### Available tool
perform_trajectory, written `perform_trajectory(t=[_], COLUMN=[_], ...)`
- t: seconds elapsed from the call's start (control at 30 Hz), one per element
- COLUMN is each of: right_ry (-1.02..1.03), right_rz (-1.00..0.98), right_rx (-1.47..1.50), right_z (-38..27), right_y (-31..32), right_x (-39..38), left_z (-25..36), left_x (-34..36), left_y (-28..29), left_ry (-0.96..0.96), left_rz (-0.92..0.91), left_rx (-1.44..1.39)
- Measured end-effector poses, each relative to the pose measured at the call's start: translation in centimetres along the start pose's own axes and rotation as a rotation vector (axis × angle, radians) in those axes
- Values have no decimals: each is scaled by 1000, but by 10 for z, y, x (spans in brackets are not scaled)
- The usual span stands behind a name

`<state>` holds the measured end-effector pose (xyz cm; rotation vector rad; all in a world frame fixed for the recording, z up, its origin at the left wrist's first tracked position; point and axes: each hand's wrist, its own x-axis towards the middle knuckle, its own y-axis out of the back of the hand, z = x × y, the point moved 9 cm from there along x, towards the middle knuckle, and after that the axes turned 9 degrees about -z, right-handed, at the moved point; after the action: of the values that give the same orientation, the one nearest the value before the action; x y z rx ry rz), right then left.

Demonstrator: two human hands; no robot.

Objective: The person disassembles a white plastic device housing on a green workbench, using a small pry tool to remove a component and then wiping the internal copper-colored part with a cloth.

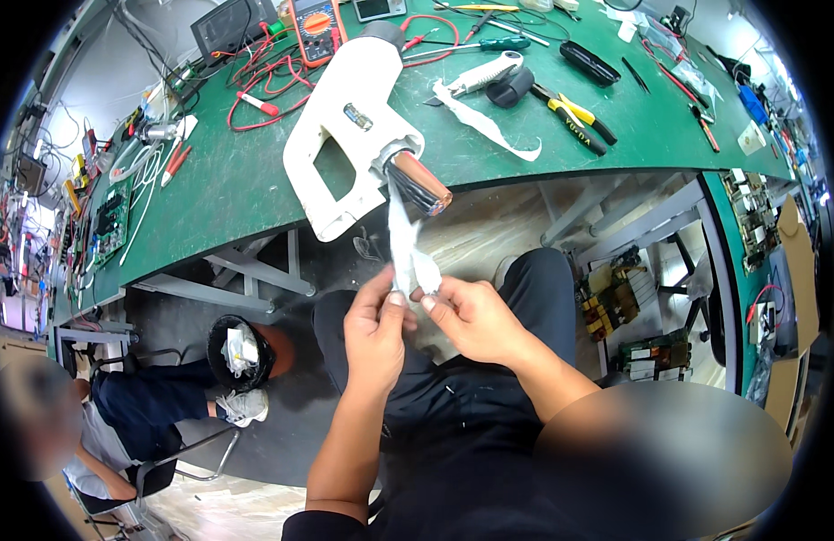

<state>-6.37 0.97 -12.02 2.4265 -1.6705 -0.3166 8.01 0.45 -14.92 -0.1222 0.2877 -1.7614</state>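
- The left hand (376,320), just beyond the near edge of the bench and above the person's lap, pinches a thin white strip (401,234) between thumb and fingers.
- The right hand (480,320), close beside it, pinches the same soft, crumpled material between thumb and forefinger.
- The white strip runs up from the fingertips to the cable end of a white charging-gun housing (352,99); exactly where it joins is hard to tell.
- The housing lies on a green workbench (227,189), its loop-shaped handle and cable end jutting past the near edge.
- A thick bundle of orange-brown and black wires (421,185) pokes out of it, cut ends toward the person.
- To the right on the bench are a torn white scrap (493,131), a white-handled knife (487,72), a black tape roll (510,87) and yellow-and-black pliers (576,119).
- Behind them lies a teal-handled screwdriver (505,43).
- At the back left, an orange multimeter (318,27) sits among red test leads (282,77).
- Below on the left, a bin (220,361) holds white waste, near another seated person's shoe (246,408).
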Motion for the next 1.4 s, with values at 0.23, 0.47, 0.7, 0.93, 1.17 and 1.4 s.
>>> perform_trajectory(t=[0.23,0.47,0.7,0.93,1.17,1.4], right_ry=[56,-80,177,316,210,186], right_rz=[-89,-123,522,549,544,538], right_rx=[159,70,-38,-567,-211,-224], right_z=[5,10,-27,-75,-50,-51], right_y=[-14,-8,56,65,66,65], right_x=[8,-3,-2,27,39,40], left_z=[4,24,69,123,106,110], left_x=[10,4,-11,-13,32,51], left_y=[-18,-6,7,-27,-4,-29], left_ry=[34,-108,-297,-913,-567,-384], left_rz=[-197,29,183,252,108,-81], left_rx=[-40,-176,483,727,-134,-780])
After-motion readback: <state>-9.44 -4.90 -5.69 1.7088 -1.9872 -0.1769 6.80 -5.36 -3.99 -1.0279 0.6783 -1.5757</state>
